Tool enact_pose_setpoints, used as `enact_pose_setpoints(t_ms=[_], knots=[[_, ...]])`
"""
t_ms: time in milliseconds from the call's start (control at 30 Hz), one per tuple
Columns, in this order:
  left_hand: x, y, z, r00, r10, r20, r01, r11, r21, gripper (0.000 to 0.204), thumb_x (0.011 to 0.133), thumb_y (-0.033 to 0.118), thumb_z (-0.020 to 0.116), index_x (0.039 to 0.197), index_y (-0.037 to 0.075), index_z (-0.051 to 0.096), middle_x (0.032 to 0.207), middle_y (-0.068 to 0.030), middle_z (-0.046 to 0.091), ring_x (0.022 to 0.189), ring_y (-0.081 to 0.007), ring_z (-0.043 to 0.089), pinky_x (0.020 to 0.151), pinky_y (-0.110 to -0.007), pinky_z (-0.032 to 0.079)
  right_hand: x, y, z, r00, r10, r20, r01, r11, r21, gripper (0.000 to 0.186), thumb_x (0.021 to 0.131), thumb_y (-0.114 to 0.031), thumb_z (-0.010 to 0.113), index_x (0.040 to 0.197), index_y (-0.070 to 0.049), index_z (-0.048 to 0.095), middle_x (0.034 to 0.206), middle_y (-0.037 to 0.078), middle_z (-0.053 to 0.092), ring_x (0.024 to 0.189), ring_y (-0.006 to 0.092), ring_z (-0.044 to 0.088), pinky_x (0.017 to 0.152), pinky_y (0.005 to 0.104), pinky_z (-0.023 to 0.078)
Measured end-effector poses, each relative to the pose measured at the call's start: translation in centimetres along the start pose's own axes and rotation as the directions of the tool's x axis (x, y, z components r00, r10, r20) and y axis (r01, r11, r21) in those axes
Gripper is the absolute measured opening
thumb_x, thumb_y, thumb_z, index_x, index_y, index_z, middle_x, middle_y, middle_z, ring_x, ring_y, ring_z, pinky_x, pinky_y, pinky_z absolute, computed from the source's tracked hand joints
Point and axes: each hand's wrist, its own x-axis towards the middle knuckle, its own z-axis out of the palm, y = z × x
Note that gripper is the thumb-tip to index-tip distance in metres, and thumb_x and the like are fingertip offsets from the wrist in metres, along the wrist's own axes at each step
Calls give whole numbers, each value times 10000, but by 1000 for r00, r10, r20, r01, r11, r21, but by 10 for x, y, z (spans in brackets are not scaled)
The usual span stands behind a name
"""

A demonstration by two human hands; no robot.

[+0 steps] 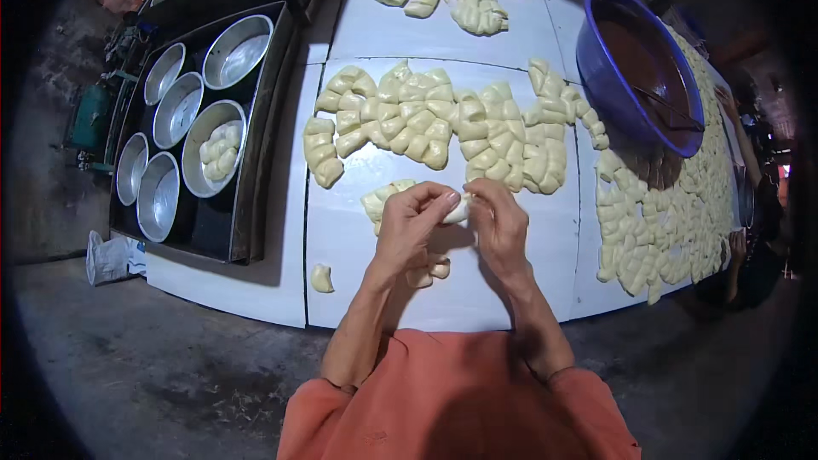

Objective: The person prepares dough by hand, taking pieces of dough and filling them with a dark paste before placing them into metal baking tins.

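A small piece of pale dough (pixel 457 212) is pinched between my two hands, above the near part of the white table. My left hand (pixel 411 223) grips its left side with thumb and fingers. On the other side, the fingertips of my right hand (pixel 501 228) close on it. Partly hidden behind my left hand lies a clump of dough pieces (pixel 379 201). More pieces (pixel 426 273) rest on the table below my hands, and a single dough piece (pixel 321 278) sits apart to the left. Just beyond my hands spreads a wide group of dough pieces (pixel 415 115).
At left, a dark tray (pixel 244 230) carries several round metal pans; one pan (pixel 192 177) holds a cluster of dough. A purple basin (pixel 594 55) with brown contents stands at right, beside a large dough spread (pixel 652 234). Another person's arm (pixel 740 132) shows at the far right.
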Motion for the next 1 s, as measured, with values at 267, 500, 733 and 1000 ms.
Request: enact_pose_setpoints(t_ms=[267, 500, 733, 1000], knots=[[-52, 2, -16, 968, 5, -252, 86, 934, 347, 352, 971, 273, 597, 1192, 6, 662, 949, -221, 720, 861, -274, 721, 775, -340, 534, -41, 18, -11, 910, 245, 336, -294, 950, 104, 204, 890, -71, 672, 1072, 19, 653, 988, 148, 655, 885, 285, 661, 764, 346, 528], [-85, -36, -35, 964, -93, -251, 145, 969, 200, 336, 976, 201, 605, 1213, -35, 642, 964, -89, 707, 873, -142, 643, 786, -276, 514, -33, 20, -3, 797, 166, 581, -177, 983, -38, 177, 926, -72, 618, 1064, 32, 657, 978, 175, 674, 839, 283, 680, 728, 345, 537], [-57, -13, -45, 851, 444, -279, -120, 683, 721, 274, 931, 156, 651, 1176, 34, 650, 1070, -156, 700, 831, -287, 719, 698, -351, 551, 16, 11, 41, 888, 26, 460, 71, 979, -192, 336, 901, -163, 640, 1199, -11, 619, 1134, 173, 635, 1017, 354, 633, 849, 409, 513], [-18, -15, -59, 868, 492, -67, -145, 379, 914, 343, 852, 209, 706, 1174, 98, 671, 1180, -103, 633, 1053, -300, 594, 861, -411, 515, 39, 23, 53, 777, 236, 583, -307, 952, 24, 191, 841, -154, 626, 911, -8, 527, 864, 104, 603, 813, 254, 620, 715, 364, 515]])
